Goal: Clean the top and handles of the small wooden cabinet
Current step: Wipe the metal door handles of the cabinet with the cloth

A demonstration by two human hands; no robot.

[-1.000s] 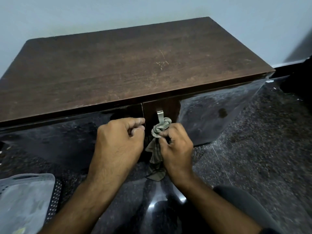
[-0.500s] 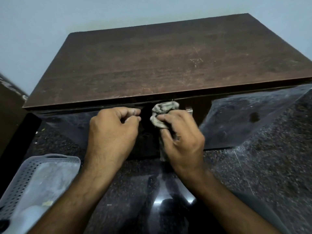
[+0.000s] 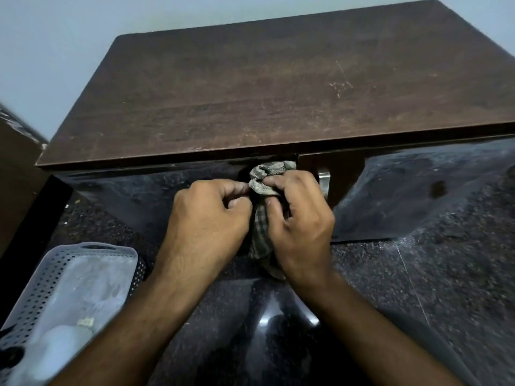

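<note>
Small dark-brown wooden cabinet [image 3: 278, 87] fills upper half of frame, flat top facing cam, glossy black doors below its front edge. Both hands sit centre frame, right at the seam between the two doors.

Right hand [image 3: 299, 221] pinches a crumpled grey-green checked cloth [image 3: 266, 179] w/ thumb + fingers curled round it, bunched end pushed up under the top's lip on the left door's side of the seam; rest of cloth hangs down behind the palm. Prob bunched like that so a firm wad can rub a narrow part.

Left hand [image 3: 207, 218] is curled tight, fingertips touching the cloth's left edge; can't tell if it grips the cloth or something behind it, likely a handle that's hidden, maybe steadying the door.

Silver metal handle [image 3: 324, 181] on the right door shows just right of the right hand, uncovered, not touched.

Judging by this: handle-wiping step in hand; faint pale scratches and dusty smears on top, right of centre, so can't say top is done.

Lower left of frame: white perforated plastic basket [image 3: 41, 296] on dark speckled floor [image 3: 432, 274], contents blurry
</note>
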